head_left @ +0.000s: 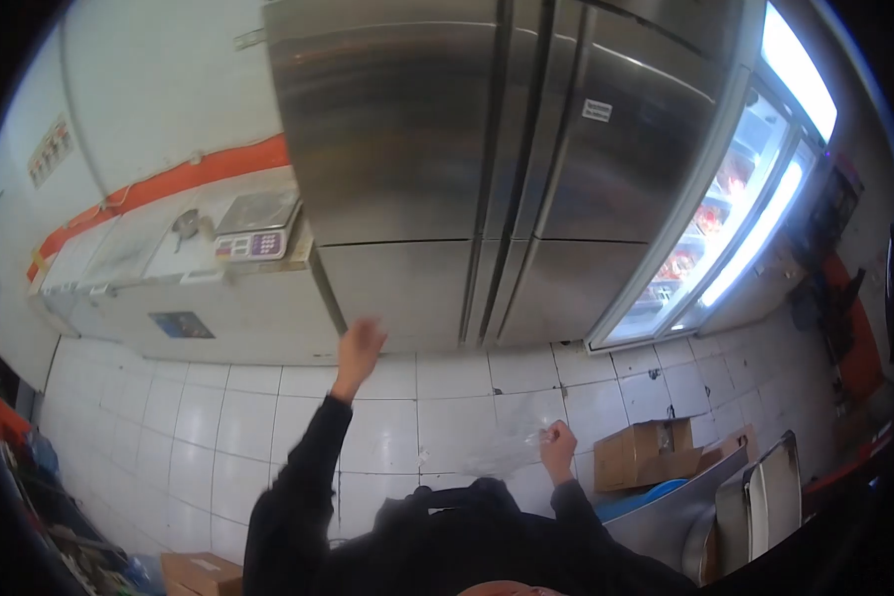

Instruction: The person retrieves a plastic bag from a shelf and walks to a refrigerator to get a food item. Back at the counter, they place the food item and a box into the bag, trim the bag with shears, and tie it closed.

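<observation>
My left hand (360, 350) is raised in front of the steel refrigerator (387, 129), near its lower left door. Its fingers are smeared by motion, and nothing shows in them. My right hand (558, 449) is closed on the edge of a thin, see-through plastic bag (502, 444), which hangs out to the left above the tiled floor. The bag is blurred, and I cannot make out anything inside it.
A chest freezer (233, 308) stands at left, with a scale (255, 230) on top. A lit display fridge (700, 233) is at right. An open cardboard box (631, 459) lies on the tiles at lower right, and another cardboard box (201, 574) sits at lower left.
</observation>
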Motion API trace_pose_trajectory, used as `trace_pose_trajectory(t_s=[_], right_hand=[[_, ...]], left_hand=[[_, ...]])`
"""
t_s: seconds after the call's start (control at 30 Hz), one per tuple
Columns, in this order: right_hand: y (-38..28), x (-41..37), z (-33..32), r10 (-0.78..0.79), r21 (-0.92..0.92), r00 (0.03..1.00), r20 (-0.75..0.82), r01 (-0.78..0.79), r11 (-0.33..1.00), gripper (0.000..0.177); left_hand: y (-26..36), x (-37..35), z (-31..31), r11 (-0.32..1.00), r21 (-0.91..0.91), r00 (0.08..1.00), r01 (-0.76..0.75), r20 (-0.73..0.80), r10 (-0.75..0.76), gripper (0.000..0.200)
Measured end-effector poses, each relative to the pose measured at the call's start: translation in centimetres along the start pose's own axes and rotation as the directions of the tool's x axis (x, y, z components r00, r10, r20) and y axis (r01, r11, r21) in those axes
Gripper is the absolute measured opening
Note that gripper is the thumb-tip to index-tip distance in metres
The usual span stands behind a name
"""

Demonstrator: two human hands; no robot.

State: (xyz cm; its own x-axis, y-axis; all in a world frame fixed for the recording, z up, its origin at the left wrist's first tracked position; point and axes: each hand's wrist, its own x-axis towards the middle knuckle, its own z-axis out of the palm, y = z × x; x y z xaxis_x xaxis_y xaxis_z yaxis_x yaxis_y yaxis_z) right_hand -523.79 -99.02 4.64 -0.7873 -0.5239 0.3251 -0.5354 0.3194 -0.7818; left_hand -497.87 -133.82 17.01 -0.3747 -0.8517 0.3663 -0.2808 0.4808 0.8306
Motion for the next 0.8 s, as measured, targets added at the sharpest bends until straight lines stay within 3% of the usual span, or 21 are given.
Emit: trace_pose_trajectory(t_s=[0.03,0.07,0.13,0.2,0.3,0.33,0.4,0.47,0.6,0.63,0.8], right_hand=[[1.0,0.7,-0.2,0.029,-0.022,0.998,-0.047,-0.030,0.999,0.022],[2.1,1.5,-0.3,0.093,-0.014,0.992,-0.081,-0.094,0.995,0.022],[4.3,3.3,-0.3,0.194,0.007,0.971,-0.140,-0.195,0.981,0.022],[6.9,5.5,0.0,0.230,0.009,0.961,-0.150,-0.232,0.973,0.022],[10.4,11.9,0.9,0.200,-0.046,0.968,-0.152,-0.209,0.977,0.022],[11.1,13.8,1.1,0.213,-0.030,0.967,-0.141,-0.220,0.975,0.023],[12.4,18.6,1.2,0.181,-0.022,0.976,-0.121,-0.185,0.983,0.023],[13.7,24.0,1.6,0.095,-0.033,0.990,-0.104,-0.099,0.995,0.025],[14.0,32.9,2.4,0.120,0.038,0.992,0.044,-0.122,0.992,0.023],[14.5,34.6,3.2,0.103,0.073,0.991,0.091,-0.109,0.991,0.022],[14.2,39.8,10.1,-0.058,0.104,0.973,0.221,0.035,0.994,0.017]], left_hand=[[1.5,5.0,2.9,0.967,-0.009,0.967,-0.253,-0.039,0.253,0.029],[6.0,9.3,4.6,0.915,0.018,0.915,-0.404,0.020,0.403,0.026],[9.7,17.5,9.7,0.774,0.166,0.789,-0.611,0.208,0.578,0.027],[12.6,24.2,15.2,0.891,-0.073,0.833,-0.449,0.325,0.447,0.037],[15.3,32.7,23.3,0.947,-0.198,0.964,-0.251,0.041,0.264,0.052],[15.1,35.5,26.3,0.937,-0.105,0.938,-0.333,-0.141,0.318,0.052],[15.4,39.8,30.9,0.894,0.115,0.772,-0.432,-0.465,0.433,0.053],[16.2,41.2,32.8,0.938,0.049,0.812,-0.343,-0.486,0.323,0.051],[18.0,40.8,31.7,0.979,0.029,0.902,-0.203,-0.383,0.198,0.049],[16.7,41.5,31.8,0.955,0.111,0.866,-0.276,-0.403,0.297,0.046],[17.3,27.9,27.6,0.936,-0.100,0.868,-0.337,-0.418,0.268,0.035]])
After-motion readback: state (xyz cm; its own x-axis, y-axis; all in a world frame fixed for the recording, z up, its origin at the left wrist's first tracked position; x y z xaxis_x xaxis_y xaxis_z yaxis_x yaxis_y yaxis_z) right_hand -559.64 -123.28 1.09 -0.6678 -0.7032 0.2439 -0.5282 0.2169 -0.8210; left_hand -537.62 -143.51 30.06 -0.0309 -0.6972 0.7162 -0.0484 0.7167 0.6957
